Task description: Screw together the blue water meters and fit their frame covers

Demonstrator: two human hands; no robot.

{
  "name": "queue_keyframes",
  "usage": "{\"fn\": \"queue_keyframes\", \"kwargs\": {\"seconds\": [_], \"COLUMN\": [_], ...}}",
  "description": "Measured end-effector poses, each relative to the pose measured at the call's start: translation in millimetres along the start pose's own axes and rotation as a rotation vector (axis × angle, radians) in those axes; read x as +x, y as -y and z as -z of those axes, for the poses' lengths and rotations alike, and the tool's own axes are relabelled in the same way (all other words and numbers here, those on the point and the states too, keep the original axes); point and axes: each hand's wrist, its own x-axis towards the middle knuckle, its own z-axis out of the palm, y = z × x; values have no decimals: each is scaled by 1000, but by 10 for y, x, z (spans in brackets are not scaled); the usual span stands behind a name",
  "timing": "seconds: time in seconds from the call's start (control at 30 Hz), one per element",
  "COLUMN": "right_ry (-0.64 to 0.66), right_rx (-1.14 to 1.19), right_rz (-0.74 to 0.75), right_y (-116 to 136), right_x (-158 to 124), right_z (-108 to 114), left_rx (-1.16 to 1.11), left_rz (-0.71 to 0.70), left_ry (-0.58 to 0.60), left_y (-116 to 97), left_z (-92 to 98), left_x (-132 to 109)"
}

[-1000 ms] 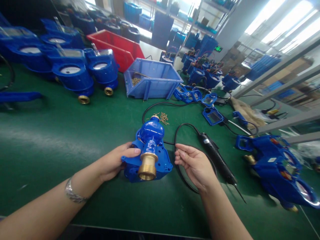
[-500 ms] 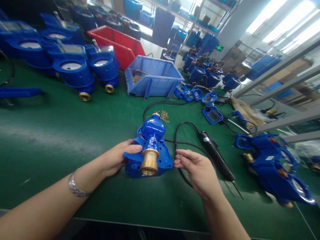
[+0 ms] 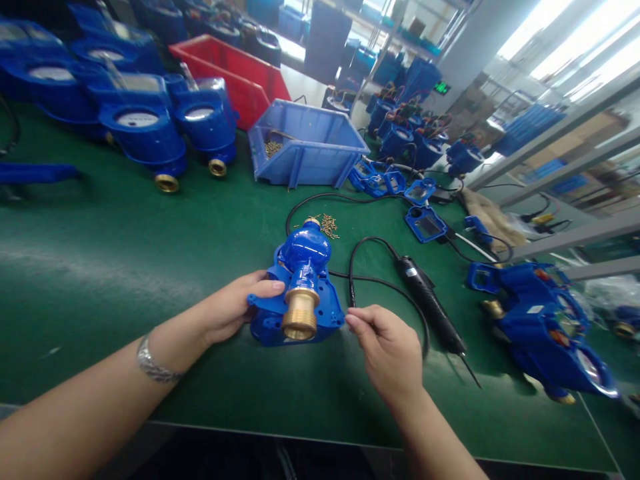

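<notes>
The scene is brightly lit, with light strips [image 3: 585,40] at two o'clock washed out to white. A pale sheen is spread across the green tabletop [image 3: 200,227] toward nine o'clock, and highlights are caught on the central blue casting [image 3: 309,248]. Deep shadow is seen at six o'clock. Meters [image 3: 65,93] at ten o'clock are smeared and stretched; shelves [image 3: 415,43] at one o'clock are blurred.
</notes>
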Motion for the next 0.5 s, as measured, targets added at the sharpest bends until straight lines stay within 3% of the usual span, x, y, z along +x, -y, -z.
{"fn": "queue_keyframes", "kwargs": {"seconds": [0.17, 0.33, 0.43, 0.5], "right_ry": [97, 185, 302, 325], "right_rx": [-198, -287, -142, 71], "right_rz": [235, 363, 290, 140], "right_y": [0, 0, -30, -63], "right_x": [6, -21, -37, -51], "right_z": [-68, -17, 82, 148], "left_rx": [-14, -18, -12, -10], "left_rz": [-6, 8, 11, 11], "left_ry": [8, 2, -6, 2], "left_y": [6, 1, -7, -10], "left_z": [-3, -13, -10, -2], "left_x": [3, 0, -4, -5]}}
